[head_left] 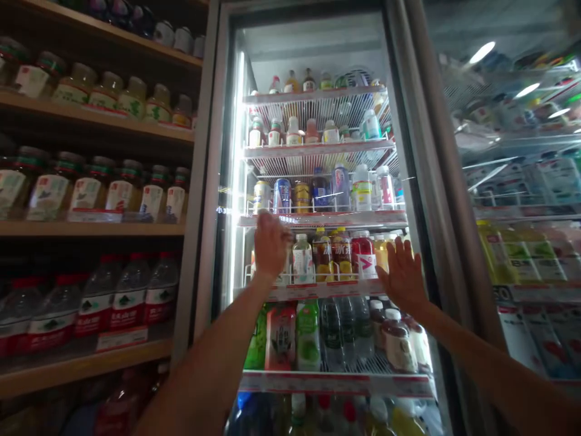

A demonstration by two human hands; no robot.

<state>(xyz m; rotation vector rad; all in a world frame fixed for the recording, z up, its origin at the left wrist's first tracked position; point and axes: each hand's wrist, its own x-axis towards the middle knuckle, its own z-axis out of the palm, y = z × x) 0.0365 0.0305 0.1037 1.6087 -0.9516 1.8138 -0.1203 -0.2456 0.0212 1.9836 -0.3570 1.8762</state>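
My left hand [270, 245] is raised in front of the lit drinks fridge [313, 30], near the shelf of cans. It is slightly blurred, with its fingers up and nothing seen in it. To the right, my right hand [402, 272] is lifted with its fingers apart and holds nothing. Between the hands stand a white-labelled bottle [302, 259], dark tea bottles with yellow caps [322, 254] and a red drink bottle [364, 254]. Above them are a blue can [282, 195] and a gold can [302, 197]. Whether either hand touches anything, I cannot tell.
Wooden shelves [91, 229] on the left carry rows of jars and red-capped water bottles [95, 303]. A metal door frame [436, 151] runs up the fridge's right side. Beyond it, another glass-fronted cooler [526, 212] holds bottles and cartons.
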